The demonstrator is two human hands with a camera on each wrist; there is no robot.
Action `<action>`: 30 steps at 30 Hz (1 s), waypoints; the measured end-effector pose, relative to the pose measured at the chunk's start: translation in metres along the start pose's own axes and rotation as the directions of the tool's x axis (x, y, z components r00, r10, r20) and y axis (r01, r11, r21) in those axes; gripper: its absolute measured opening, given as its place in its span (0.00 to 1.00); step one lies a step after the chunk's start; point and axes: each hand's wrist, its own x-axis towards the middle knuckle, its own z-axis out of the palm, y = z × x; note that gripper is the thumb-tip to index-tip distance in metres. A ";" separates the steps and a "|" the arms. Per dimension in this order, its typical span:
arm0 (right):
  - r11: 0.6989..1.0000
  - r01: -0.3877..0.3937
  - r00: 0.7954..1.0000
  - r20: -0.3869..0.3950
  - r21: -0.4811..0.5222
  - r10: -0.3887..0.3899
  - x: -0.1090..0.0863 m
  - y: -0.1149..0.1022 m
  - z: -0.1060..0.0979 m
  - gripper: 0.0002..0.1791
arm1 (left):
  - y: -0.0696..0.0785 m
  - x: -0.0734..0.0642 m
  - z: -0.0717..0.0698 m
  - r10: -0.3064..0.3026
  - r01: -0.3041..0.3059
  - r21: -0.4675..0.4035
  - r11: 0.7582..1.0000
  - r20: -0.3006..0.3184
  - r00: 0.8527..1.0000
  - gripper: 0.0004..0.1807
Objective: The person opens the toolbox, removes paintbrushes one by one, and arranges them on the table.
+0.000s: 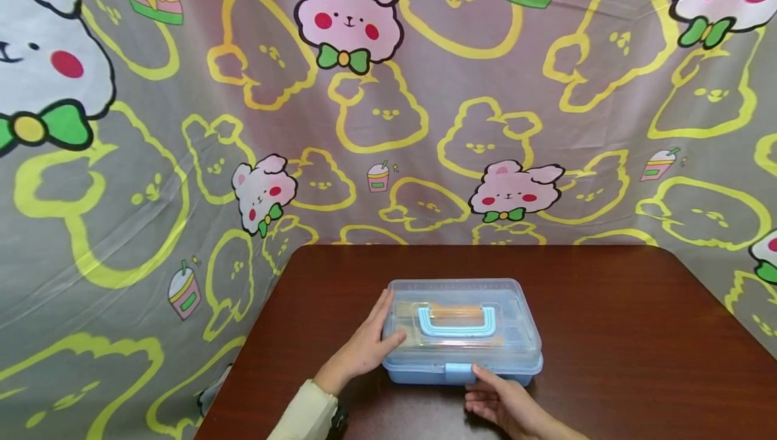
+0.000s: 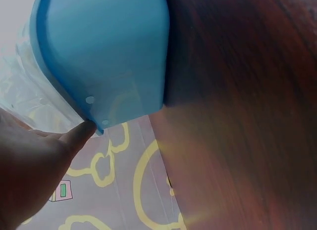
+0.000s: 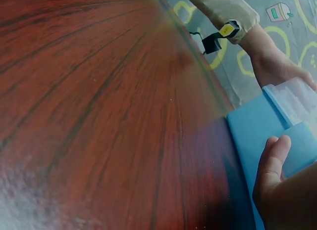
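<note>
A light blue plastic storage box (image 1: 413,377) with a clear lid (image 1: 516,332) sits on the table, its lid down. On top of the lid lies a blue carrying handle (image 1: 456,331), folded flat. My left hand (image 1: 363,345) rests along the box's left side, fingers extended over the lid's edge; a fingertip meets the rim in the left wrist view. At the front, my right hand (image 1: 504,399) has a digit at the right edge of the blue latch (image 1: 459,372), other fingers loosely bent below. Blurred orange and pale shapes show through the lid.
The dark brown wooden table (image 1: 607,332) extends around the box on all sides. Behind and to the left hangs a grey curtain (image 1: 425,89) printed with cartoon rabbits and yellow outlines. A small black device (image 3: 220,39) is strapped at the left wrist.
</note>
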 end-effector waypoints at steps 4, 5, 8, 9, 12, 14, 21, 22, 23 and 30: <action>1.000 -0.010 0.999 0.034 -0.016 0.010 -0.001 -0.001 0.000 0.43 | -0.001 0.000 0.000 0.005 -0.004 0.004 1.000 -0.002 1.000 0.43; 1.000 -0.010 0.999 0.043 -0.019 0.011 -0.002 -0.001 0.000 0.43 | -0.001 0.000 0.000 0.003 -0.003 0.004 1.000 -0.004 1.000 0.43; 1.000 0.005 0.998 0.058 -0.013 -0.004 -0.003 -0.002 -0.001 0.42 | -0.001 0.000 0.000 -0.001 0.001 0.007 1.000 -0.003 1.000 0.43; 1.000 0.003 0.998 0.061 -0.004 -0.003 -0.004 -0.002 -0.001 0.41 | -0.001 0.000 0.000 -0.002 0.002 0.009 1.000 -0.002 1.000 0.43; 1.000 -0.004 0.997 0.072 0.013 0.003 -0.005 -0.002 -0.003 0.36 | 0.001 0.000 0.000 -0.004 0.004 0.002 1.000 0.009 1.000 0.43; 1.000 -0.007 0.997 0.083 0.029 0.005 -0.005 -0.001 -0.004 0.34 | 0.001 0.000 0.000 -0.003 0.003 0.000 1.000 0.012 1.000 0.43; 0.998 -0.018 0.993 0.117 0.058 0.011 -0.006 -0.004 -0.006 0.36 | 0.002 0.000 -0.002 -0.006 0.006 -0.002 1.000 0.013 1.000 0.43; 0.998 -0.017 0.992 0.122 0.057 0.010 -0.006 -0.005 -0.006 0.37 | 0.002 0.000 -0.001 -0.007 0.007 -0.002 1.000 0.013 1.000 0.43; 0.998 -0.017 0.992 0.126 0.055 0.010 -0.006 -0.005 -0.007 0.37 | 0.002 0.000 -0.001 -0.009 0.009 -0.002 1.000 0.013 1.000 0.43; 0.999 -0.019 0.989 0.147 0.035 0.013 -0.006 -0.005 -0.010 0.31 | 0.001 -0.001 0.001 -0.019 0.019 0.008 1.000 0.011 1.000 0.43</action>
